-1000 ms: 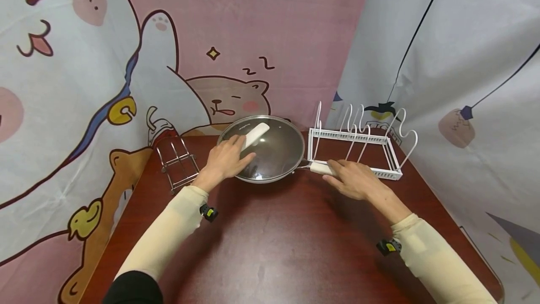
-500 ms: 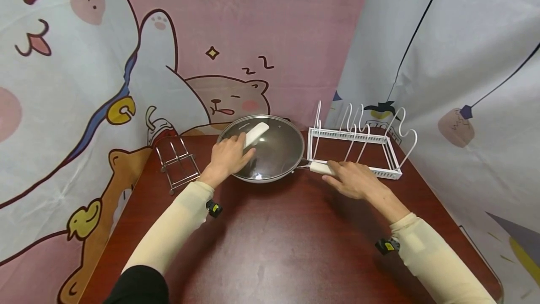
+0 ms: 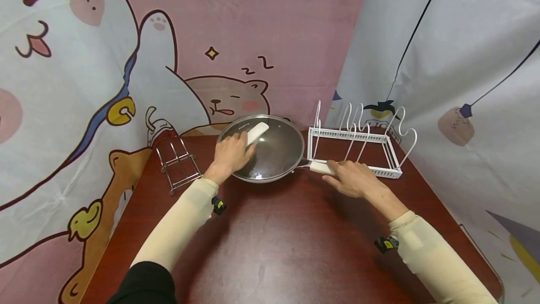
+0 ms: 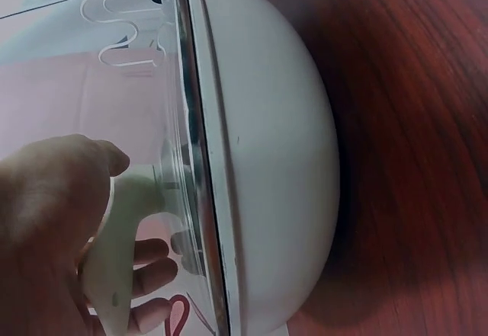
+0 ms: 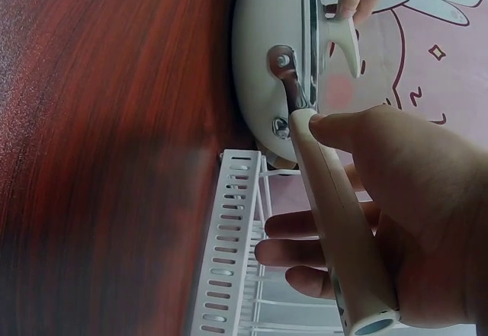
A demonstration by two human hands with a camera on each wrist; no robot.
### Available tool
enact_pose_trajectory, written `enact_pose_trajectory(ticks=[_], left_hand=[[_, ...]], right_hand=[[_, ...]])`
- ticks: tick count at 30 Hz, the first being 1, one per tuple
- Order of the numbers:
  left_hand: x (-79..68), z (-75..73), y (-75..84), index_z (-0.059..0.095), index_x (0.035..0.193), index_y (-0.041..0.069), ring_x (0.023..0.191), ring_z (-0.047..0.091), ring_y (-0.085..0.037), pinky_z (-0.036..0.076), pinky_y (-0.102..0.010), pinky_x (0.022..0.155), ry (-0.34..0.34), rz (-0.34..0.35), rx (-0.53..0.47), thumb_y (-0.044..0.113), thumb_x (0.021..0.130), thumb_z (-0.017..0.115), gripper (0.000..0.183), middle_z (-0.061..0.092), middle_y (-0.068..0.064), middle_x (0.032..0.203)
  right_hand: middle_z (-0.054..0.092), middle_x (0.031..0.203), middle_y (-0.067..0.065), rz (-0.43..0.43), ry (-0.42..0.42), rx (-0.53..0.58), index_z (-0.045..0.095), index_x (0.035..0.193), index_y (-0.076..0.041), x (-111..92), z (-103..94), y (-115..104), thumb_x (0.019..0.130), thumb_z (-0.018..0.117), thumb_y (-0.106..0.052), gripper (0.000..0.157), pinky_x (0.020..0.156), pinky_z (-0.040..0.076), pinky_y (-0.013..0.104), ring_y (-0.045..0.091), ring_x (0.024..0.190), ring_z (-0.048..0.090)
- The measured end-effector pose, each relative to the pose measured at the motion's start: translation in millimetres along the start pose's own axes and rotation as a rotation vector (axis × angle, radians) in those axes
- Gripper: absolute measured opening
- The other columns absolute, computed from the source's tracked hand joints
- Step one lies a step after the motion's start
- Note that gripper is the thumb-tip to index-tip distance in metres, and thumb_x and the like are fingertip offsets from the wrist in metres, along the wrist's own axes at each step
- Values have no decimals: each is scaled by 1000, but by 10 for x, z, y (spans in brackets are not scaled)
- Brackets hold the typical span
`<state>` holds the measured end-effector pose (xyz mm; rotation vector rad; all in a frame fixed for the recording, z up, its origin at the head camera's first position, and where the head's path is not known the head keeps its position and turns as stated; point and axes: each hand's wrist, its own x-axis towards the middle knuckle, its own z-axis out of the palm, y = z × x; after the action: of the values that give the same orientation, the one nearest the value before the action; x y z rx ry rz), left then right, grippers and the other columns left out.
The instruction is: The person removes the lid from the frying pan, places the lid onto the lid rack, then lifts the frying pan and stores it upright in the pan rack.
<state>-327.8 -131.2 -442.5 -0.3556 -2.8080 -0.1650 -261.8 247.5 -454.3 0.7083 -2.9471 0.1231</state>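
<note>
A white wok-style frying pan (image 4: 271, 153) stands at the back middle of the table, under a domed glass lid (image 3: 280, 147) with a metal rim. My left hand (image 3: 230, 154) holds the lid's white handle (image 3: 258, 132), thumb on one side and fingers on the other in the left wrist view. The lid sits flat on the pan's rim. On the right, my right hand (image 3: 355, 179) holds the pan's long white handle (image 5: 335, 206), its thumb along the top and the fingers reaching round beneath. The pan handle passes over the front edge of a white rack (image 5: 229, 244).
The white rack with several wavy upright dividers stands to the pan's right, close by. A small chrome wire rack (image 3: 181, 161) is at the back left. Printed cloth hangs behind the brown table (image 3: 278, 247) and along both sides.
My left wrist and forearm have shifted slightly to the right, with the hand staying on the lid handle. Pan, lid and right hand look nearly the same.
</note>
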Motion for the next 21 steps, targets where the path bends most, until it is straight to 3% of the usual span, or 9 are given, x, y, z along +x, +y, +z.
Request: enact_pose_trajectory(ticks=[21], left_hand=[[59,75,-44,59,111,7,87,71,-39,58,-54,68,32,2,-46,49,103,59,43,68,-14,102]], right_hand=[[67,80,3,-2,-2,-15,61,111,-18,26,45,34,97,66,-50,35,50,45,42,22,65,63]])
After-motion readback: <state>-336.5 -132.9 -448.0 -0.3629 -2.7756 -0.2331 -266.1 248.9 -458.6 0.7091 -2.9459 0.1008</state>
